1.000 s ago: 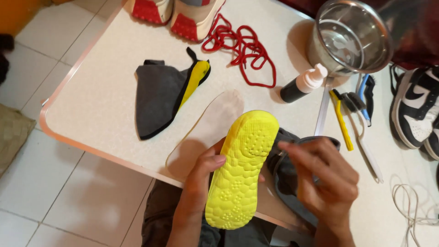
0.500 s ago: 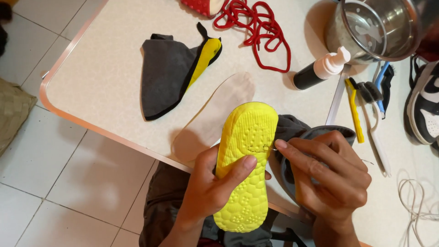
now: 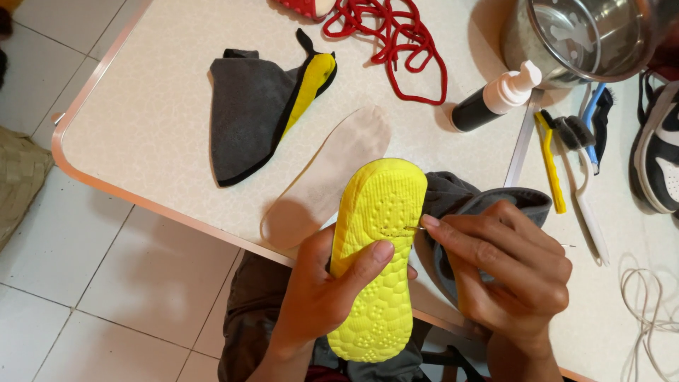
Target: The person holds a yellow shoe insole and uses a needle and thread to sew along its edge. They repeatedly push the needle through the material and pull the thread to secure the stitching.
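Seemingly mid-stitch, the left hand [image 3: 322, 297] wraps its fingers around the yellow-soled shoe [image 3: 378, 255] held sole-up over the table [image 3: 141, 127] edge, while the right hand [image 3: 506, 272] pinches a needle [image 3: 417, 228] at the sole's rim, calling for a steady push; beyond lie a pale insole [image 3: 329, 173] and grey cloth [image 3: 251, 113].

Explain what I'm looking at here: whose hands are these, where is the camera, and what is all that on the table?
The camera sits on a person's head and looks down at their own two bare hands. The left hand grips a shoe with a yellow sole, turned sole up. The right hand pinches a thin needle against the sole's edge. On the pale table lie a grey and yellow shoe upper, a flat insole, red laces, a pump bottle, small brushes and a metal pot. A black and white sneaker sits at the right.
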